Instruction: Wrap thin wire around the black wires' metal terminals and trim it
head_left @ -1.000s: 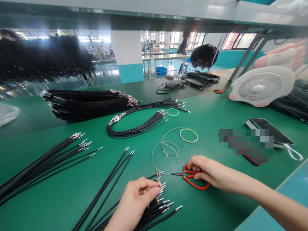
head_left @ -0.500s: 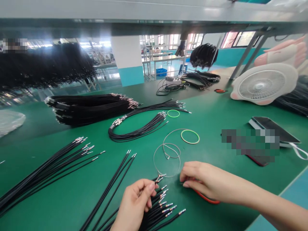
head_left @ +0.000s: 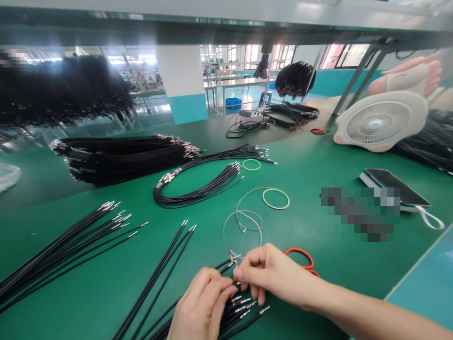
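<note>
Left hand [head_left: 201, 307] and right hand [head_left: 272, 275] meet low on green mat [head_left: 339, 278], fingers closed together on metal tips of black wire bundle [head_left: 240, 309]. Bundle fanned, probably so single ends pick out easily. Thin wire loops [head_left: 244, 222] just above. Orange-handled scissors [head_left: 299, 250] beside right wrist, likely kept within reach. Farther: coiled black wires [head_left: 194, 191], thick stacked wire bundle [head_left: 123, 158].

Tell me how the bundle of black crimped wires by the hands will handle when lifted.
The black wires will probably feel light and springy, since the long strands lie in gentle curves. Unbound, they would likely splay apart. The small metal terminals at their ends may snag on each other.
</note>
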Motion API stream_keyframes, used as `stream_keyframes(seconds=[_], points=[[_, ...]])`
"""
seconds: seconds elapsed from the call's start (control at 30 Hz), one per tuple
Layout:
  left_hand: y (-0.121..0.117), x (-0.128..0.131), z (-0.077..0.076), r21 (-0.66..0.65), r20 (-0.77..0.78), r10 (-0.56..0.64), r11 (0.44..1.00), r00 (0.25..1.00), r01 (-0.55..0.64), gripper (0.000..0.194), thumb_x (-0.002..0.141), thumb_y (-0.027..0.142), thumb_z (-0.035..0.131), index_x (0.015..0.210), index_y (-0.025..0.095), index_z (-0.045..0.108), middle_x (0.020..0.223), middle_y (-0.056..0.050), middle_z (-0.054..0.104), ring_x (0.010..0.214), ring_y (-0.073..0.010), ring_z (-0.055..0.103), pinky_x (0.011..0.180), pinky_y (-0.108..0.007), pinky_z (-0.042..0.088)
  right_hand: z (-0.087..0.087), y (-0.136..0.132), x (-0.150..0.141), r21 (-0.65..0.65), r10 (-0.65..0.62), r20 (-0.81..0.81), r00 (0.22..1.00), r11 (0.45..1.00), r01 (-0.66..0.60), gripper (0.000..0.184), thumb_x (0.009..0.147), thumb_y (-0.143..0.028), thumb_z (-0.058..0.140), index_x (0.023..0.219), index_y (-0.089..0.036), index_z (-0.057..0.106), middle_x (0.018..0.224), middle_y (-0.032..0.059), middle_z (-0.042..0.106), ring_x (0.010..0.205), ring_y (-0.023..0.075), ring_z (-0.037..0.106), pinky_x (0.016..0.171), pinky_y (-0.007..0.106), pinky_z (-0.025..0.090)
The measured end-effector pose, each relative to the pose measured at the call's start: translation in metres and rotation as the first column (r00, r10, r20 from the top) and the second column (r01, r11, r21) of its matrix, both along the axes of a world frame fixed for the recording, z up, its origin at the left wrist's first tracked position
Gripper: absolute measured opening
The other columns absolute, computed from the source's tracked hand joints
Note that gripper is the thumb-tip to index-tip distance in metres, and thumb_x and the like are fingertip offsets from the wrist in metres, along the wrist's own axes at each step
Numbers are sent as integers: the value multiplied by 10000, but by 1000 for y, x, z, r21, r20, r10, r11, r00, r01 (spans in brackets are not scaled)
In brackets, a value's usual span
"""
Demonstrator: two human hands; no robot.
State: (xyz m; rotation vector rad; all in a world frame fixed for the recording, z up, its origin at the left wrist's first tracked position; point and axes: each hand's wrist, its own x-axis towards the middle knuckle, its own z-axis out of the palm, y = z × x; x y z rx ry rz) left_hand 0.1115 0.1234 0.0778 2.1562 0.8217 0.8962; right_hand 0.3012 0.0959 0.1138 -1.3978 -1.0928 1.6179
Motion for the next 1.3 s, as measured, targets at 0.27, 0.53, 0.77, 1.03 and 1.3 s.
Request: stream_keyframes(seconds=[0.27,0.53,0.77,1.03,1.3], points=[[-1,0,-1,132,-62,2,991,998,7,208,975,239,448,974,228,656,864,-44,637,751,-146,628,718,-231,493,1,4,3,-23,1,38,999,1000,0,385,816,-496,642,660,-145,611,497,-42,542,439,62,494,407,147,381],[4,-5,5,202,-156,-50,976,987,81,185,960,168,466,1014,219,635,869,-47,649,762,-144,642,714,-227,514,3,6,8,-16,40,12,999,999,-40,390,696,-512,761,701,-141,643,542,-31,582,495,81,533,470,175,427],[1,-3,7,267,-167,11,963,986,35,217,969,195,444,1013,230,654,871,-52,663,744,-150,647,716,-236,517,-1,3,2,17,5,21,1000,1000,-5,395,747,-533,710,693,-155,610,595,-19,585,505,85,499,473,190,382],[-7,3,4,72,-50,15,997,999,-11,241,967,218,419,928,232,656,824,-42,638,683,-140,622,666,-227,490,6,-1,5,124,17,125,992,992,-33,321,802,-468,668,695,-166,642,580,-19,584,560,114,532,528,207,408],[-8,6,5,-85,41,24,996,999,-20,269,966,292,441,934,225,700,796,-50,620,705,-160,613,662,-250,485,12,0,14,200,114,290,950,964,-177,221,833,-383,664,797,-166,684,699,6,652,626,126,573,579,221,452]])
